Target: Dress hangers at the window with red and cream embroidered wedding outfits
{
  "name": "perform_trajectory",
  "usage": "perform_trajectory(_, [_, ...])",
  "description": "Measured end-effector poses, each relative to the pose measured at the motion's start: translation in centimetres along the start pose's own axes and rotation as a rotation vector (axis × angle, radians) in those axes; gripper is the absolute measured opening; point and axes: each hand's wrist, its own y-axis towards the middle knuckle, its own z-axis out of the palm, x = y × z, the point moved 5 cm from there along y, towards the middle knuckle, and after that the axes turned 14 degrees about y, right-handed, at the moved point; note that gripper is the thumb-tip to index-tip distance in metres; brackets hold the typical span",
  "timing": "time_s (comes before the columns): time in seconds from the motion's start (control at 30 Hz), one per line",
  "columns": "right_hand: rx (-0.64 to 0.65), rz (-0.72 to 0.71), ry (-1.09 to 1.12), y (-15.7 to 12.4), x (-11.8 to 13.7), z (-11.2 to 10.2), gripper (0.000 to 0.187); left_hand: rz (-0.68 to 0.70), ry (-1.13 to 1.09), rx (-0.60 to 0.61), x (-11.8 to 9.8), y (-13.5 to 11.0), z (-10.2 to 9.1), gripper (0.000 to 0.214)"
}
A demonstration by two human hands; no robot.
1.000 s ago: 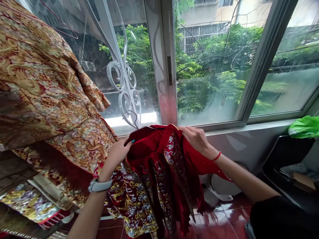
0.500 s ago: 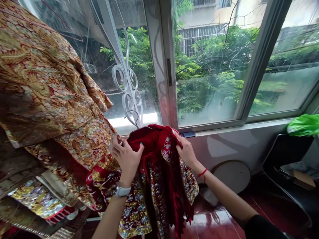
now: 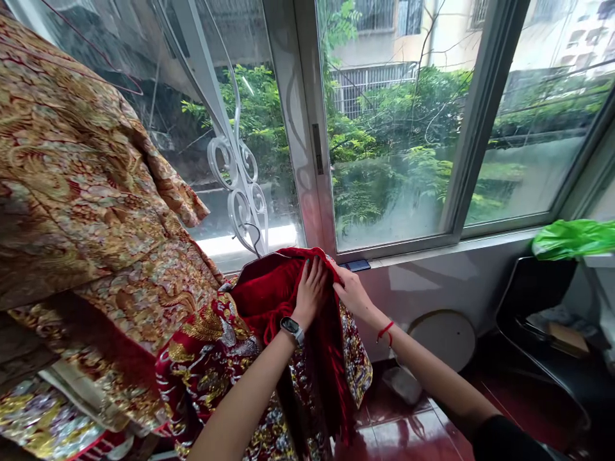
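Quick look at this setup: the left hand is gripping a fold of a red velvet robe with gold embroidery, and the right hand is pinching its edge near the top. The robe is hanging in the lower middle of the frame, and a thin wire hanger hook is sitting on a white scrollwork window grille. That hook is what worries me: it looks like a small perch for such heavy cloth, so one hard tug could pop it off and drop everything. The embroidery could also snag on the gold brocade robe piled up at left. Below, a glossy red tile floor is showing, and a black chair with a green plastic bag is sitting at far right, beside a wet-looking window.
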Motion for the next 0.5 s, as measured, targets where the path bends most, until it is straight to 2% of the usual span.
perform_trajectory(0.1, [-0.028,0.036,-0.082,2.0,0.3,-2.9,0.064,0.020,0.016,0.020,0.7,0.3,0.7,0.054])
perform_trajectory(0.17, [-0.040,0.047,-0.128,3.8,1.5,-4.9,0.059,0.018,0.004,0.011,1.1,0.3,0.7,0.056])
perform_trajectory(0.23, [-0.038,0.023,-0.164,5.4,3.6,-6.4,0.057,0.006,-0.008,0.014,1.4,0.5,0.9,0.058])
perform_trajectory(0.3, [-0.029,-0.035,-0.188,5.9,6.2,-7.0,0.056,-0.013,-0.022,0.035,1.7,0.8,1.3,0.058])
perform_trajectory(0.4, [0.053,-0.079,-0.175,3.6,9.2,-5.3,0.054,-0.056,-0.146,0.029,1.9,1.0,2.0,0.052])
perform_trajectory(0.5, [0.170,0.014,-0.125,-1.4,8.8,-0.7,0.064,-0.205,-0.405,-0.062,1.8,-0.2,2.3,0.035])
